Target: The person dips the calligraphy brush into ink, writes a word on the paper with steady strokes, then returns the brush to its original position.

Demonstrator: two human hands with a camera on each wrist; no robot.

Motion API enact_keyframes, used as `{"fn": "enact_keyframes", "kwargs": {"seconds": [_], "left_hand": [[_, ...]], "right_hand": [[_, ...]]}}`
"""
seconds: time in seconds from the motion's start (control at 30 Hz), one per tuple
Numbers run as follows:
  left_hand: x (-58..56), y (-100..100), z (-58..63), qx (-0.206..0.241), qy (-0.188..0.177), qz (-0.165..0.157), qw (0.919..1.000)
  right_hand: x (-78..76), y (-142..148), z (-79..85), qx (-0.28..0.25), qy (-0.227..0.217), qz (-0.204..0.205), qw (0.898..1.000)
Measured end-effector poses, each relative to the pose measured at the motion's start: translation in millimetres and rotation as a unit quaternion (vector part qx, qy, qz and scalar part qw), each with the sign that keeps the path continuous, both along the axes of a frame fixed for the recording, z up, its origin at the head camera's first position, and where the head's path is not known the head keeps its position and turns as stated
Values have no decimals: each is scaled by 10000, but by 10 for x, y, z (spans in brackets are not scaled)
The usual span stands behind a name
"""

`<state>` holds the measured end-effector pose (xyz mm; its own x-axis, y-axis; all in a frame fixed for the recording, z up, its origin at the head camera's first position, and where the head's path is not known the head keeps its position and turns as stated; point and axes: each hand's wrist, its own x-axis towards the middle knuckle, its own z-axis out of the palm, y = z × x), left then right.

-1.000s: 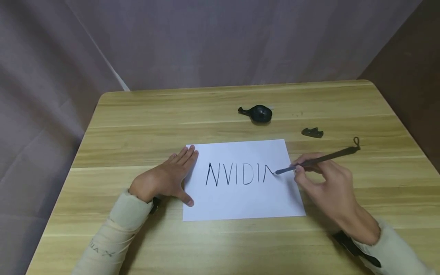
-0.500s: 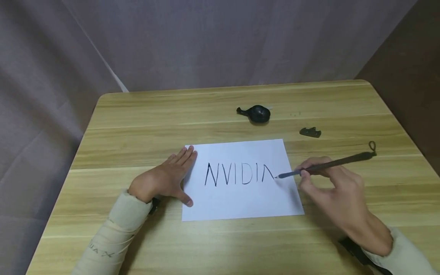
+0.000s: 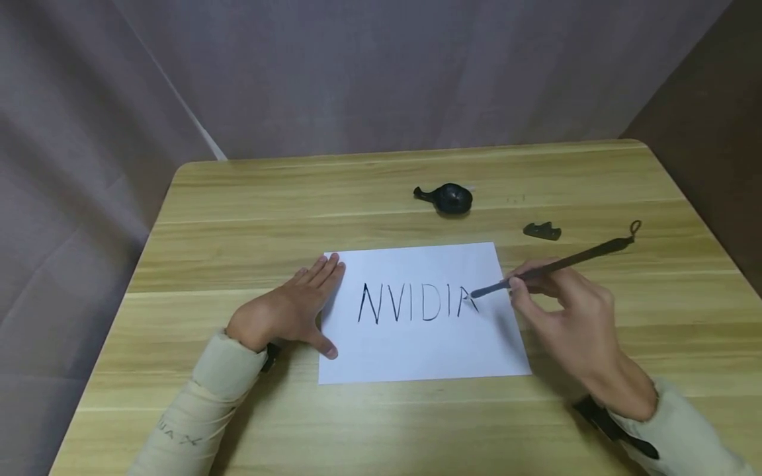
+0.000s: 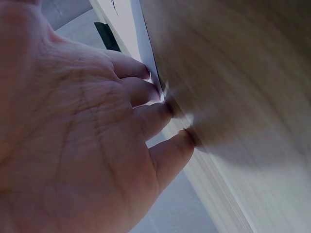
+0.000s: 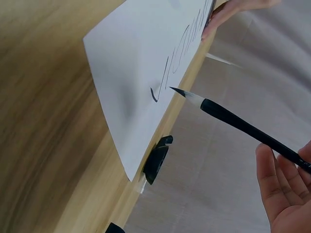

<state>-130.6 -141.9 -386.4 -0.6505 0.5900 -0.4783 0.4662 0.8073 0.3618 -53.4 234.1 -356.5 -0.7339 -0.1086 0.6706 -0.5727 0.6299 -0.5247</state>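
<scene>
A white sheet of paper lies on the wooden table, bearing thin black letters that read NVIDIA or nearly so. My left hand rests flat on its left edge, fingers spread and thumb apart. In the left wrist view, the fingertips meet the surface at the paper's edge. My right hand pinches a dark calligraphy brush with a loop at its end. The tip is over the last letter; in the right wrist view the pointed black bristles look just off the paper or barely touching.
Beyond the paper sits a black, rounded vessel with a short neck. To its right lies a small dark notched piece, like a brush rest. A grey curtain hangs behind the table's far edge.
The last letter's right slanting stroke has grown longer. My right hand then moved the brush tip up and left, to the letter's middle. The left hand stays in place.
</scene>
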Motion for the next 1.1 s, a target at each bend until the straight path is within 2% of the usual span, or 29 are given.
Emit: {"fn": "enact_keyframes", "kwargs": {"seconds": [0.27,0.53,1.1], "left_hand": [[-3,12,-1,-6,38,-21,10000],[-4,19,-7,-39,30,-26,10000],[-8,8,-6,-84,20,-18,10000]], "right_hand": [[-4,-12,10,-170,-336,-7,9993],[-11,-4,-1,-15,-546,-36,9985],[-25,77,-61,-107,-405,-110,9991]]}}
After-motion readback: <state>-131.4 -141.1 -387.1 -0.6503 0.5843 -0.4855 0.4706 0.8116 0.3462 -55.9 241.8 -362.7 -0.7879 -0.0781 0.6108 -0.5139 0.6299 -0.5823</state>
